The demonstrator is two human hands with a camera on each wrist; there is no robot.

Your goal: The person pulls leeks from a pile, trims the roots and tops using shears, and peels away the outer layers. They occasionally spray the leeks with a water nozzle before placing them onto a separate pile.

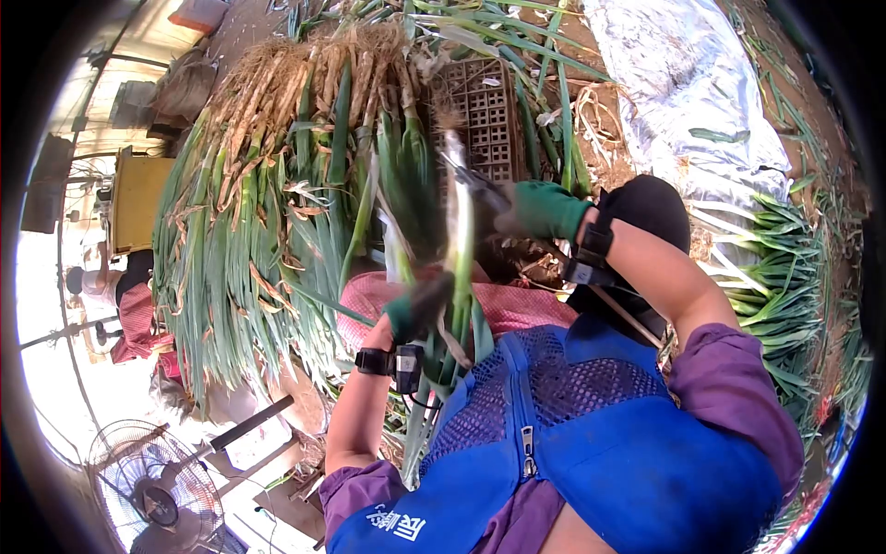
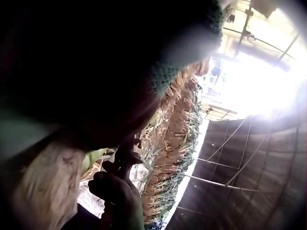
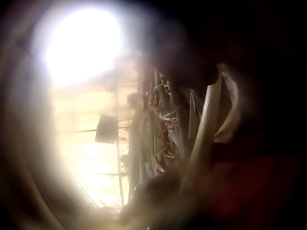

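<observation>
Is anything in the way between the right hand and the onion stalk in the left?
In the head view, a blurred dark shape spans between the right hand and the onion stalk; I cannot tell whether it is fingers or a tool. Nothing else visible stands between them.

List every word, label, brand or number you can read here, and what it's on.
Nothing can be quoted with certainty:
Blue vest: white characters, apparently Chinese, too tilted and distorted to read surely.
Fan: a mark on its hub badge, too small to read.
Both wrist views: no legible text.
</observation>
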